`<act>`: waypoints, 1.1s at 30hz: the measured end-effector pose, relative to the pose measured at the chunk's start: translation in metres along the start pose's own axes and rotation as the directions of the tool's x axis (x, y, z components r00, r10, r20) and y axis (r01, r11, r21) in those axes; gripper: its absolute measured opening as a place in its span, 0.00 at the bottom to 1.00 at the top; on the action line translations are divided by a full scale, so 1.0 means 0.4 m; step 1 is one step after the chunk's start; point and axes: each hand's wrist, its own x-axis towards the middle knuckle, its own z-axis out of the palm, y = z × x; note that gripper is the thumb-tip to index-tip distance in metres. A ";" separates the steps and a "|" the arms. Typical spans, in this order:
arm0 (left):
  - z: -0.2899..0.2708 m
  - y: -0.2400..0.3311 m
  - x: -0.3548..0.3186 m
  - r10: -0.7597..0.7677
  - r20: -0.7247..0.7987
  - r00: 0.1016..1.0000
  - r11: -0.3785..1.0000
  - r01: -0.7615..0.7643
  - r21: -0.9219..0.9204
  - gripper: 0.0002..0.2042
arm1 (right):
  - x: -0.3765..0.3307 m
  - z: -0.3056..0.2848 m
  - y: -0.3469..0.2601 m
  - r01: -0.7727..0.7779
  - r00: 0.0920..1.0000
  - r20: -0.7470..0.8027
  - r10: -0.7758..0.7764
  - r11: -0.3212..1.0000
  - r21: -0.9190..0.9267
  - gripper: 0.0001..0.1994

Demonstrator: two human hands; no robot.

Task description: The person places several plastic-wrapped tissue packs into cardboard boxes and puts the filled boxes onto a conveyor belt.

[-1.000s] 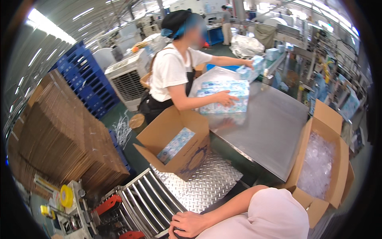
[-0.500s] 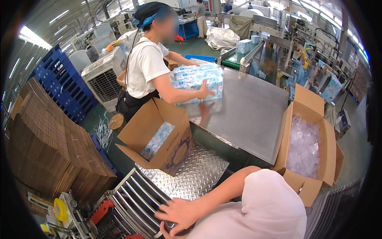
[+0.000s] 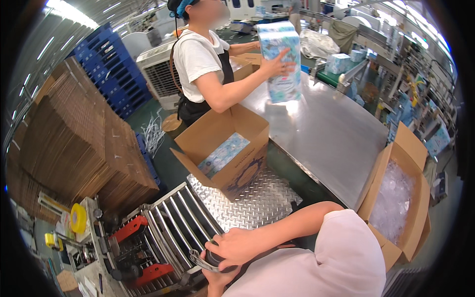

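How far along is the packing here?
Done: one blue pack lies in the open box. In hand: the right hand and left hand grip a dark roll; a co-worker lifts another pack. Left: that box and the film-lined box are unsealed.

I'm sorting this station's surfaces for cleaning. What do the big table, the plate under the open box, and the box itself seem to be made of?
Table: apparently stainless steel, brushed, with a soft glare. Plate: metal tread plate, with a raised diamond pattern, shiny. Open box: brown corrugated cardboard, matte, with folded flaps.

Dark round object (image 3: 213, 258) (in hands)
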 end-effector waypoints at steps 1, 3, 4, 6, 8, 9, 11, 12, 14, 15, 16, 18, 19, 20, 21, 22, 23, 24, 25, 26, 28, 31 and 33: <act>0.001 0.007 0.011 0.007 -0.044 0.999 1.000 -0.008 -0.020 0.47 | -0.005 0.005 0.006 0.117 0.991 -0.060 -0.118 0.993 -0.022 0.34; 0.015 -0.014 0.006 -0.037 -0.212 0.977 0.976 -0.010 -0.216 0.49 | -0.012 -0.037 0.017 0.360 0.911 -0.095 -0.401 0.887 -0.288 0.37; 0.022 -0.033 0.002 -0.018 -0.251 0.968 0.963 -0.050 -0.264 0.50 | -0.024 -0.033 0.013 0.251 0.946 -0.142 -0.290 0.937 -0.241 0.38; 0.010 -0.045 0.017 0.159 -0.250 0.955 0.975 -0.192 -0.114 0.51 | -0.026 -0.061 -0.017 -0.025 0.997 -0.078 0.015 0.991 -0.134 0.41; 0.001 -0.029 0.026 0.229 -0.240 0.943 0.973 -0.230 0.026 0.50 | -0.021 -0.062 -0.025 -0.130 0.991 -0.041 0.129 0.991 -0.038 0.38; 0.000 -0.025 0.037 0.276 -0.228 0.934 0.961 -0.262 0.090 0.49 | -0.015 -0.057 -0.023 -0.150 0.989 -0.009 0.150 0.989 0.000 0.37; -0.003 -0.010 0.054 0.297 -0.177 0.938 0.952 -0.278 0.125 0.49 | -0.040 -0.079 -0.023 -0.032 0.992 -0.124 0.020 0.995 -0.095 0.32; -0.005 0.024 0.073 0.307 -0.157 0.939 0.949 -0.291 0.119 0.49 | -0.060 -0.085 -0.013 0.049 0.977 -0.193 -0.086 0.981 -0.189 0.31; -0.007 0.053 0.097 0.297 -0.133 0.945 0.955 -0.293 0.052 0.50 | -0.099 -0.129 -0.001 0.170 0.924 -0.287 -0.254 0.943 -0.285 0.31; -0.012 0.042 0.093 0.236 -0.095 0.967 0.970 -0.241 -0.038 0.50 | -0.122 -0.163 -0.005 0.220 0.893 -0.323 -0.312 0.931 -0.290 0.32; -0.036 0.050 0.064 0.198 -0.165 0.966 0.977 -0.208 -0.045 0.50 | -0.113 -0.174 -0.002 0.293 0.865 -0.367 -0.341 0.939 -0.182 0.32; -0.044 0.081 0.075 0.202 -0.199 0.959 0.969 -0.226 -0.105 0.50 | -0.161 -0.169 0.033 0.296 0.835 -0.488 -0.256 0.955 0.005 0.34; -0.060 0.104 0.085 0.261 -0.219 0.940 0.962 -0.273 -0.025 0.50 | -0.183 -0.155 0.061 0.287 0.815 -0.544 -0.198 0.954 0.084 0.35; -0.074 0.131 0.102 0.319 -0.232 0.919 0.942 -0.335 -0.031 0.51 | -0.203 -0.130 0.080 0.330 0.774 -0.626 -0.091 0.902 0.277 0.37; -0.086 0.166 0.122 0.385 -0.241 0.891 0.913 -0.406 -0.040 0.51 | -0.230 -0.101 0.089 0.372 0.732 -0.680 0.039 0.813 0.447 0.39; -0.097 0.194 0.135 0.449 -0.273 0.851 0.883 -0.468 -0.008 0.52 | -0.244 -0.072 0.108 0.422 0.714 -0.692 0.111 0.720 0.551 0.41; -0.121 0.226 0.147 0.486 -0.234 0.842 0.868 -0.495 0.022 0.51 | -0.265 -0.048 0.119 0.465 0.695 -0.693 0.193 0.615 0.637 0.42; -0.142 0.239 0.153 0.550 -0.233 0.802 0.829 -0.559 0.033 0.51 | -0.281 -0.028 0.121 0.436 0.705 -0.641 0.304 0.526 0.730 0.45; -0.163 0.252 0.159 0.610 -0.230 0.758 0.785 -0.618 0.046 0.50 | -0.287 -0.010 0.129 0.421 0.691 -0.640 0.336 0.533 0.734 0.45; -0.184 0.285 0.171 0.663 -0.211 0.718 0.746 -0.657 0.109 0.50 | -0.280 0.001 0.133 0.433 0.684 -0.643 0.343 0.519 0.737 0.44; -0.211 0.341 0.194 0.712 -0.222 0.666 0.696 -0.712 0.094 0.46 | -0.275 0.019 0.133 0.461 0.655 -0.654 0.378 0.486 0.742 0.44; -0.238 0.404 0.184 0.749 -0.256 0.611 0.656 -0.736 0.164 0.35 | -0.270 0.041 0.135 0.488 0.631 -0.656 0.414 0.446 0.750 0.44; -0.239 0.428 0.178 0.768 -0.301 0.565 0.632 -0.743 0.220 0.27 | -0.263 0.043 0.134 0.506 0.627 -0.662 0.409 0.431 0.747 0.44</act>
